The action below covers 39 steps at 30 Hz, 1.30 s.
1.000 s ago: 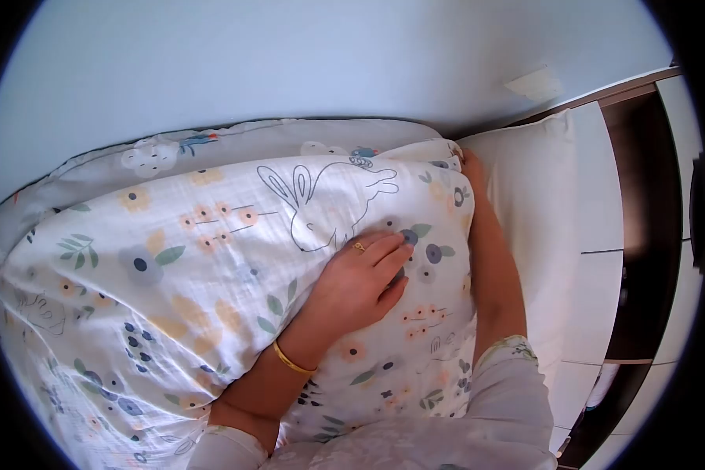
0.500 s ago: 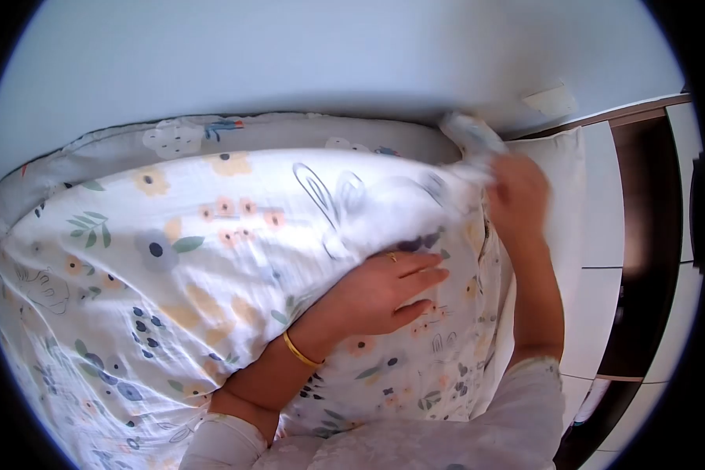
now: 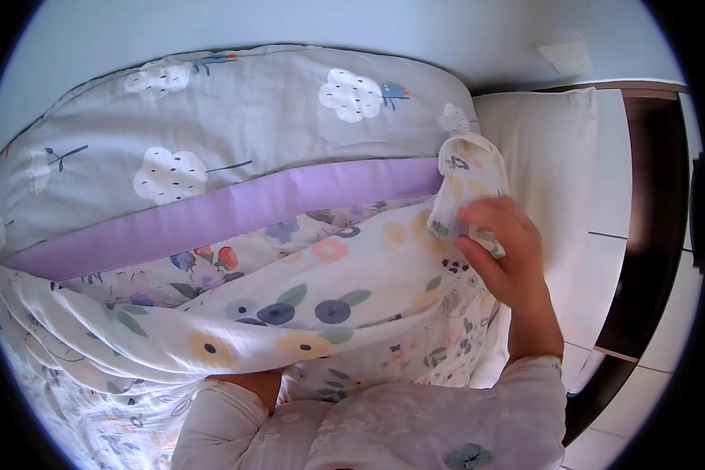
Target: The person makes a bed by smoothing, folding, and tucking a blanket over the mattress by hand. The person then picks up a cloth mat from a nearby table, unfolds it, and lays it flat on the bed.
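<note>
1. Nearest me were my two loose, pale sleeves [image 3: 219, 411] of thin cloth. My bare left forearm [image 3: 262, 384] ran under the folded fabric, which covered my left hand; I could not tell its grip.
2. Over that forearm lay one thin, white, flower-printed cotton blanket [image 3: 247, 356], softly creased and gathered into several long folds at the left. Two large yellow blooms and two round dark-blue ones showed across its turned-back part. Half a second earlier it had reached up near the far edge of the bedding, with my left hand lying on top; now it sagged back toward me.
3. My right hand [image 3: 505, 251] was at the blanket's bunched right corner, thumb and forefinger spread apart, fingertips against the cloth. I could not see them pinching it.
4. Beyond the fold was one smooth, straight-edged purple strip [image 3: 235, 205] bordering a white cloth with watercolour-like flowers [image 3: 211, 274]; neither had been visible earlier.
5. Farther off, a puffy grey quilt [image 3: 266, 110] rose in a rounded hump, six white clouds at least partly visible on it. Much more of it showed than before.
6. One plain off-white pillow [image 3: 544, 157] lay beside it, right.
7. Behind stood the smooth, pale-blue wall [image 3: 415, 31], bearing one pale patch [image 3: 565, 56].
</note>
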Motion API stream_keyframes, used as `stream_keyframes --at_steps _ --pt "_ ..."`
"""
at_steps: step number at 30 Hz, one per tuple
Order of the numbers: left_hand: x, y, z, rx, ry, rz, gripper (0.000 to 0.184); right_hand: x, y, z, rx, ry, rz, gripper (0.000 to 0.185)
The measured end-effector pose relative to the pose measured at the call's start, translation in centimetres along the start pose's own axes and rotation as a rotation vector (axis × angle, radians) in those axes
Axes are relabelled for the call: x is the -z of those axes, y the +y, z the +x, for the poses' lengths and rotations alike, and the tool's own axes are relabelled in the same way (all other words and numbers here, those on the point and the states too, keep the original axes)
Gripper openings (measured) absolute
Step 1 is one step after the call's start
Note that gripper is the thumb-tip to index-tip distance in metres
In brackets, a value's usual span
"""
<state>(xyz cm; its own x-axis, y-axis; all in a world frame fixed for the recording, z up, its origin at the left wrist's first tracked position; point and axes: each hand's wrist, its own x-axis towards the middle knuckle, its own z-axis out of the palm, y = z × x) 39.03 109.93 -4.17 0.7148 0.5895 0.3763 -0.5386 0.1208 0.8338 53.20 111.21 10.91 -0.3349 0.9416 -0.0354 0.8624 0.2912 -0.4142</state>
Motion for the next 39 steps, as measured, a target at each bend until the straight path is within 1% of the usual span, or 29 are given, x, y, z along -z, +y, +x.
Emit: stream_keyframes --at_steps 1,4,7,10,13,15,17,19,22,23,24,26,28,30,32,35,37,39 --pt "0.0 0.0 -0.1 0.000 0.005 -0.001 0.040 -0.4 0.4 1.3 0.139 0.044 -0.024 0.026" --pt "0.1 0.2 -0.4 -0.009 0.008 0.004 0.040 -3.3 4.5 2.5 0.085 -0.168 -0.043 0.033" --pt "0.1 0.3 -0.6 -0.014 0.020 0.012 0.040 -2.3 4.7 3.4 -0.276 -0.458 0.044 0.025" --pt "0.3 0.4 -0.7 -0.013 0.029 0.024 0.039 -1.7 4.4 4.0 -0.122 -0.629 -0.151 0.015" --pt "0.6 0.4 -0.8 -0.014 0.037 0.033 0.039 -0.4 3.2 4.4 0.007 -0.615 -0.361 0.011" --pt "0.8 0.4 -0.8 -0.017 0.042 0.039 0.039 1.4 3.8 5.4 0.084 -0.417 -0.571 0.008" --pt "0.9 0.4 -0.8 -0.018 0.039 0.045 0.039 4.3 8.1 7.0 0.166 0.308 -0.630 0.006" --pt "0.9 0.4 -0.7 -0.025 0.039 0.051 0.039 9.0 9.5 9.7 -0.107 0.574 -0.806 0.008" --pt "0.9 1.0 0.1 -0.057 0.047 0.056 0.038 9.3 9.2 7.0 -0.309 0.077 -1.066 0.010" --pt "1.0 0.4 -0.3 -0.033 0.049 0.042 0.038 8.0 8.5 5.5 -0.318 -0.177 -1.218 0.010" --pt "1.1 0.3 -0.3 -0.031 0.048 0.039 0.038 6.9 9.0 4.6 -0.320 -0.239 -1.217 0.010" --pt "1.0 0.1 -0.8 -0.022 0.043 0.036 0.038 4.8 13.2 3.0 -0.412 -0.367 -1.285 0.010" --pt "1.1 0.0 -0.9 -0.016 0.039 0.038 0.038 3.6 11.3 1.9 -0.422 -0.435 -1.050 0.012" --pt "1.2 -0.1 -0.9 -0.011 0.039 0.037 0.038 2.5 7.7 2.2 -0.204 -0.144 -0.587 0.019" --pt "1.2 -0.2 -0.8 -0.008 0.033 0.036 0.038 1.6 3.8 3.3 -0.336 0.036 -0.056 0.030" --pt "1.2 -0.2 -0.7 -0.007 0.022 0.040 0.038 0.2 4.2 5.2 0.284 -0.073 -0.278 0.036" --pt "1.2 -0.3 -0.7 -0.005 0.017 0.043 0.038 -0.4 5.8 4.9 0.183 -0.331 -0.510 0.025" --pt "1.3 -0.3 -0.7 -0.007 0.017 0.042 0.037 -0.1 8.1 4.0 -0.123 -0.586 -0.594 0.021"
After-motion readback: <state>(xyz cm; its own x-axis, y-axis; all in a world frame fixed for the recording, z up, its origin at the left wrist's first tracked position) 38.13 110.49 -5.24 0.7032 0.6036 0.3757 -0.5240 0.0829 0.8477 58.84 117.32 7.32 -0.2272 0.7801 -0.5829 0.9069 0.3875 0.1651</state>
